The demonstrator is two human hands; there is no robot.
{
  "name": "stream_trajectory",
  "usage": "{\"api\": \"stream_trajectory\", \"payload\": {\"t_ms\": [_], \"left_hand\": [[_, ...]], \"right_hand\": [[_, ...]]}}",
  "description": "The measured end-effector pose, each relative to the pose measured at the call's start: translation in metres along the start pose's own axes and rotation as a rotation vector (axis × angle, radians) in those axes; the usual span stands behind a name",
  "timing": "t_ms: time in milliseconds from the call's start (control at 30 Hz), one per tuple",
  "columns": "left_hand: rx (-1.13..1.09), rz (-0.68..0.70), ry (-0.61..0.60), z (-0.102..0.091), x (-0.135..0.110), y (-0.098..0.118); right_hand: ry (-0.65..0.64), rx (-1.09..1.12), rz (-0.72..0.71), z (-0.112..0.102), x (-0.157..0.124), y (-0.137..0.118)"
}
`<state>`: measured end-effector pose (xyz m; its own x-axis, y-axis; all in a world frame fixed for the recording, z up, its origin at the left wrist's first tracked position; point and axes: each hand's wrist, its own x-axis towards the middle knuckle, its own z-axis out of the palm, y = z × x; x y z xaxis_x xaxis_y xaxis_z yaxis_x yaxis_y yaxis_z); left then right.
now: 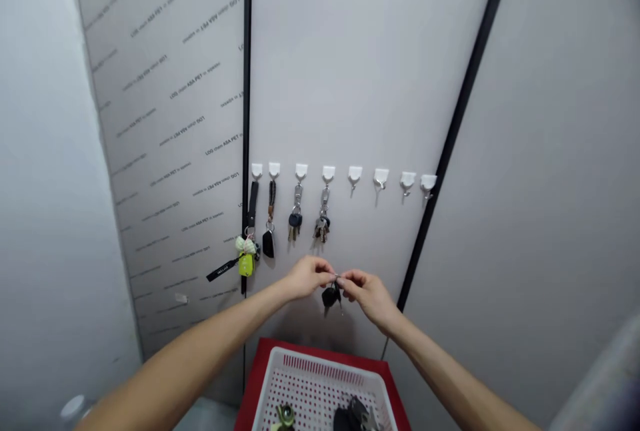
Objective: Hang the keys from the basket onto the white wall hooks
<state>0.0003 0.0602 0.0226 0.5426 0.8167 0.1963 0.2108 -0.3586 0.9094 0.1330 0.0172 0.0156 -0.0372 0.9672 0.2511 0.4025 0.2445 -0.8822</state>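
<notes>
My left hand (pixel 307 276) and my right hand (pixel 365 291) meet in front of the wall, both pinching the ring of a black key bunch (pixel 331 296) that dangles between them. Above them runs a row of white wall hooks (pixel 355 172). The left hooks carry key sets: one with a yellow-green charm (pixel 246 254), a black fob (pixel 269 243), a dark-headed key (pixel 295 220) and a metal bunch (pixel 321 227). The hooks to the right (pixel 407 180) hang bare.
Below my hands a white perforated basket (pixel 320 384) stands on a red stool (pixel 260 378), holding more keys (pixel 357 414) and a greenish item (pixel 285 416). Black vertical strips (pixel 247 84) divide the grey wall panels. A white wall closes in on the left.
</notes>
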Motion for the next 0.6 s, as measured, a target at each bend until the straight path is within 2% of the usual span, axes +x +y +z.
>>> {"api": "stream_trajectory", "payload": {"t_ms": [133, 300, 367, 467, 600], "left_hand": [[-0.024, 0.12, 0.2, 0.007, 0.015, 0.029], [0.03, 0.232, 0.545, 0.01, 0.04, 0.06], [0.083, 0.278, 0.642, 0.007, 0.051, 0.07], [0.196, 0.306, 0.677, 0.0, 0.064, 0.08], [0.313, 0.26, 0.658, -0.004, 0.075, 0.083]], "right_hand": [[0.182, 0.078, -0.044, -0.02, 0.013, -0.03], [0.423, 0.244, -0.099, -0.037, 0.051, -0.07], [0.495, 0.278, -0.115, -0.04, 0.068, -0.081], [0.585, 0.26, -0.132, -0.042, 0.09, -0.087], [0.651, 0.175, -0.135, -0.044, 0.107, -0.079]]}}
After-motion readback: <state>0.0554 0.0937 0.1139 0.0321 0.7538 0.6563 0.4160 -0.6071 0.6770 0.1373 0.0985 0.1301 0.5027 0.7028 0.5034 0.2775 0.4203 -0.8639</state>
